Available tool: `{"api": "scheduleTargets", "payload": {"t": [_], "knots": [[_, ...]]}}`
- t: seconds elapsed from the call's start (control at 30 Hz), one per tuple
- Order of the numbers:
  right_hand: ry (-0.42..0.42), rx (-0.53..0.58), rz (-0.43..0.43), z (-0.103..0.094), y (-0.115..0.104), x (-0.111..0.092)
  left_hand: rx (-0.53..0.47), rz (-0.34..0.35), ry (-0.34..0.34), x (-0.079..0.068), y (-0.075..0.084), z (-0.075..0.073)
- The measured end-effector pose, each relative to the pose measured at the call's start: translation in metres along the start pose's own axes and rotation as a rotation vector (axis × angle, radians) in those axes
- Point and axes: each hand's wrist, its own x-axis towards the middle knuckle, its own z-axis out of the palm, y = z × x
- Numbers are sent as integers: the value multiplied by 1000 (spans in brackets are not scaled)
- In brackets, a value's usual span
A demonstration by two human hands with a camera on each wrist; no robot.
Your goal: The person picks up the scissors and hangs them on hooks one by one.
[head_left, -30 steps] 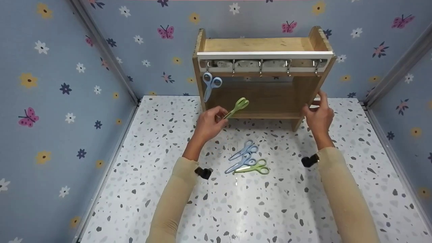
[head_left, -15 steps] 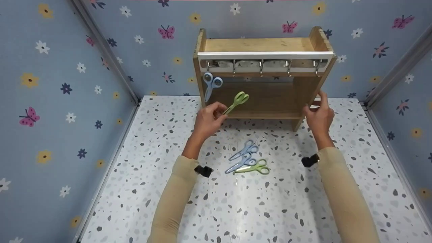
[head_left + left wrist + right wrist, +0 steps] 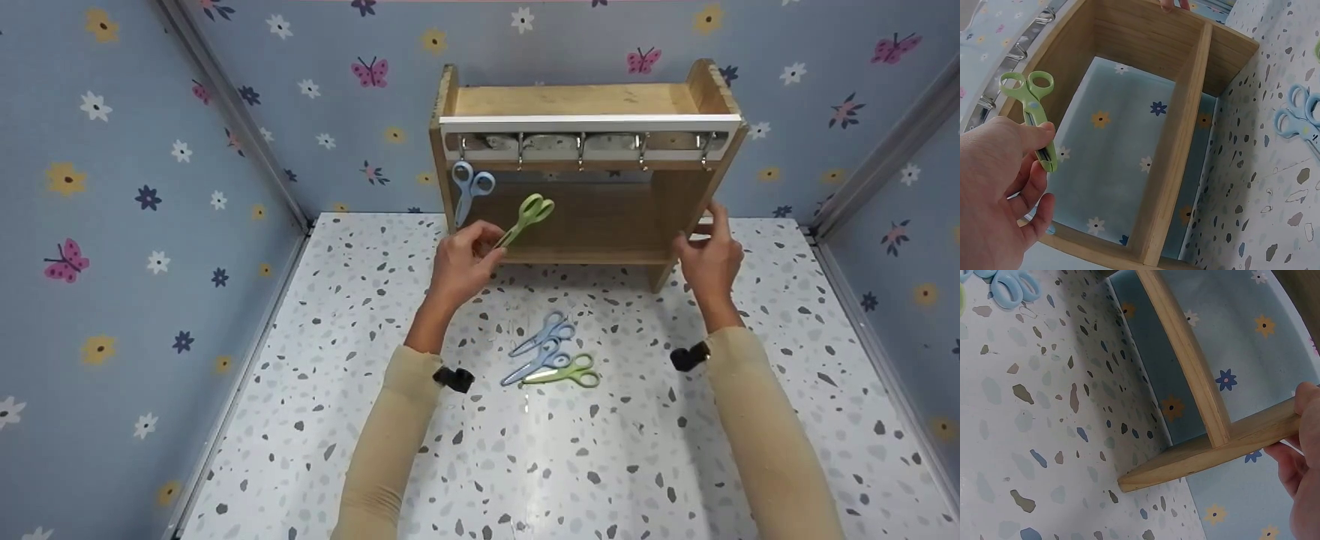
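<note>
My left hand (image 3: 463,262) pinches a pair of green scissors (image 3: 531,213) by the blade end, handle loops pointing up. In the left wrist view those green scissors (image 3: 1035,112) stand between thumb and fingers, with the loops near the metal hooks (image 3: 1018,52). My right hand (image 3: 709,255) grips the right side panel of a wooden shelf (image 3: 585,253); thumb and fingers lie on either side of the panel in the right wrist view. Blue scissors (image 3: 469,191) hang from the leftmost hook on the shelf's white front rail (image 3: 592,120).
On the speckled table (image 3: 360,450) in front of the shelf lie two blue scissors (image 3: 541,357) and another green pair (image 3: 574,372), close together and overlapping. Flowered walls (image 3: 112,187) enclose the back and both sides. The other hooks (image 3: 580,152) on the rail hold nothing.
My left hand has risen slightly, bringing the green scissors up toward the hook rail, their loops more upright. My right hand stays on the side panel.
</note>
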Motion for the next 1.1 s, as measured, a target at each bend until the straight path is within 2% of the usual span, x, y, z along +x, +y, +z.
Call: {"api": "scheduleTargets", "payload": {"t": [0.2,0.5,1.1], "knots": [[-1,-10,8,1,0,0,-22,16,30,2,3,-1],[-4,-36,18,2,1,0,-61,-26,56,5,9,0],[-33,-40,62,2,-1,1,-139,6,75,10,4,5]]}}
